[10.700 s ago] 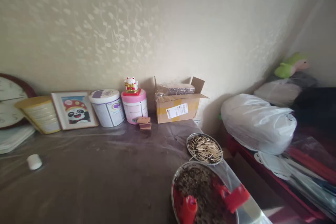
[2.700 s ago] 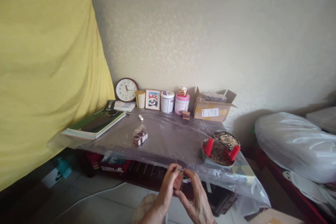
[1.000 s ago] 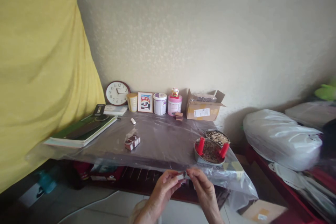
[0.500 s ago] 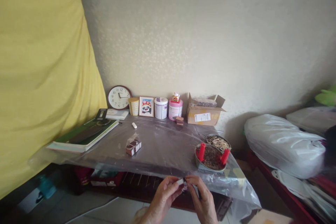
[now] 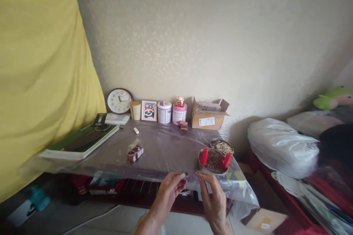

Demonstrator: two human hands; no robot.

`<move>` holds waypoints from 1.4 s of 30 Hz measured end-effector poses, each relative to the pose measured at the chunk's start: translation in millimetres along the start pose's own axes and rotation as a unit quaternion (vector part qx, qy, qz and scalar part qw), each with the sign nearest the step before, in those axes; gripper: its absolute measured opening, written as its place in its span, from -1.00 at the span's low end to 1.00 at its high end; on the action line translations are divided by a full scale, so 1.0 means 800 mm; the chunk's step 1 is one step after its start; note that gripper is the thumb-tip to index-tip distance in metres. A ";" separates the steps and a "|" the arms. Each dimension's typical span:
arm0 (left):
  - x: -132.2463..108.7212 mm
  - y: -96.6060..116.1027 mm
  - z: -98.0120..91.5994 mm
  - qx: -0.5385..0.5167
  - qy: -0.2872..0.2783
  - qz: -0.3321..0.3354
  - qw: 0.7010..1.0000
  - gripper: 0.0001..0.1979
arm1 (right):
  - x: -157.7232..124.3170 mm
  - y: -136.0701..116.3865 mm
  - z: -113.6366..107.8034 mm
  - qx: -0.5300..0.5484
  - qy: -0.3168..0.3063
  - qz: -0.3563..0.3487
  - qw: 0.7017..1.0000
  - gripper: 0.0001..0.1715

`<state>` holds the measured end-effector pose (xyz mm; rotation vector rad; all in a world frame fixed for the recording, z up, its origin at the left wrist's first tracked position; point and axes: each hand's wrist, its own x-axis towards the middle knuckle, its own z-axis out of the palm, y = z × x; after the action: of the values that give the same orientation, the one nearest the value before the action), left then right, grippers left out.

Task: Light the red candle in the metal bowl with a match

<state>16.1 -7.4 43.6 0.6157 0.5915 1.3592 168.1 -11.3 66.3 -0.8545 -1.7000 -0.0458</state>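
Note:
My left hand (image 5: 167, 191) is closed on a small matchbox (image 5: 183, 174), pinched at the fingertips in front of the table's near edge. My right hand (image 5: 214, 199) is just to its right, a short gap from the box. Its fingers are held together and point up; whether they hold anything is hidden. Just beyond the hands, a metal dish (image 5: 213, 170) with two red candles (image 5: 204, 156) stands on the plastic-covered table (image 5: 165, 147). Behind it is a dish of matchsticks (image 5: 221, 146).
A wrapped pack of matchboxes (image 5: 135, 152) lies mid-table, and books (image 5: 79, 140) lie at the left. Along the wall stand a clock (image 5: 119, 100), tins (image 5: 164, 111), a framed picture (image 5: 149, 110) and a cardboard box (image 5: 208, 118). Yellow cloth (image 5: 38, 80) hangs left; a white bag (image 5: 281, 146) lies right.
My right hand has come off the matchbox and drawn slightly to the right. The left hand keeps the box. The view has shifted a little to the right.

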 end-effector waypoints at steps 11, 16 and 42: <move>-0.016 0.018 0.001 0.053 -0.015 0.039 0.998 -0.83 | -0.019 0.084 0.002 -0.071 0.068 0.152 0.983 -0.80; -0.020 -0.005 -0.047 0.033 0.034 -0.015 0.999 -0.82 | 0.006 0.067 -0.026 0.016 0.130 0.236 0.963 -0.74; -0.025 -0.019 -0.062 -0.017 0.084 -0.083 0.993 -0.68 | 0.076 0.063 -0.026 0.204 0.188 0.352 0.894 -0.65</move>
<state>-10.2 -25.6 -1.7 0.4172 0.7383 1.2683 209.8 47.5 105.2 -1.0125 -0.9158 0.5843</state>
